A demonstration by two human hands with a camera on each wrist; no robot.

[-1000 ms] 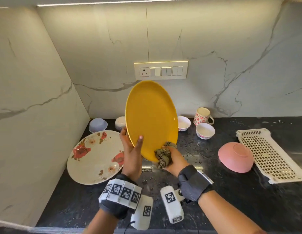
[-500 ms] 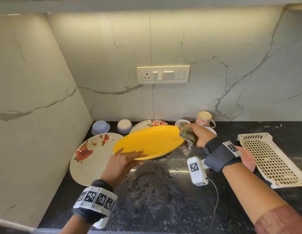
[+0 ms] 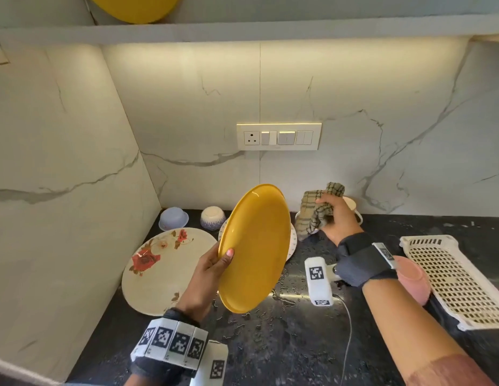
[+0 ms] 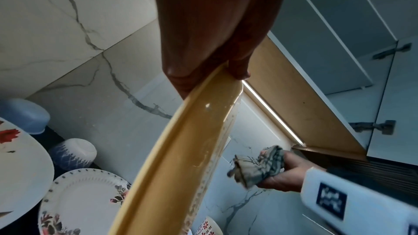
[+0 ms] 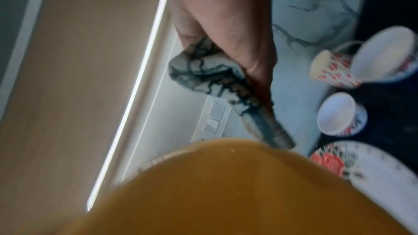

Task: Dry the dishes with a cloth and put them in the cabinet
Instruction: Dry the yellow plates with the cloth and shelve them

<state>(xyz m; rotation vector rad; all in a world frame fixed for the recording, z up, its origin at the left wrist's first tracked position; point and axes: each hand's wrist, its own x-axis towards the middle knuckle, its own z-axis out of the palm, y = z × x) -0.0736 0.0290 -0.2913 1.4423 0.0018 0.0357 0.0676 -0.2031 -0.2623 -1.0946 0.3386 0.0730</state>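
Yellow and glossy, the oval plate (image 3: 255, 247) stands nearly on edge above the wet black counter (image 3: 284, 344), held only at its lower left rim by the left hand (image 3: 207, 274): thumb laid on the face, fingers curled round behind. The right hand (image 3: 338, 218) is clear of the plate, off to its right near the wall, bunching the checked cloth (image 3: 315, 210) in curled fingers.

Risk lies mostly in that one-handed rim grip. A smooth plate that may be damp, pinched at one spot with most of its weight hanging beyond the hand, could swivel or slide out, and it would fall onto the floral plate (image 3: 164, 270) or the patterned plate (image 4: 83, 201) just behind it. Lifting it toward the cabinet shelf (image 3: 242, 30) overhead, where another yellow plate (image 3: 134, 8) already sits, it might clip the shelf's front edge. Any water left along the rim would go into the cabinet with it; I cannot tell whether the back is dry.

Its long axis runs from lower left, toward the person, up to the upper right and the wall. The hollow face turns right and toward the camera, the underside toward the left wall.
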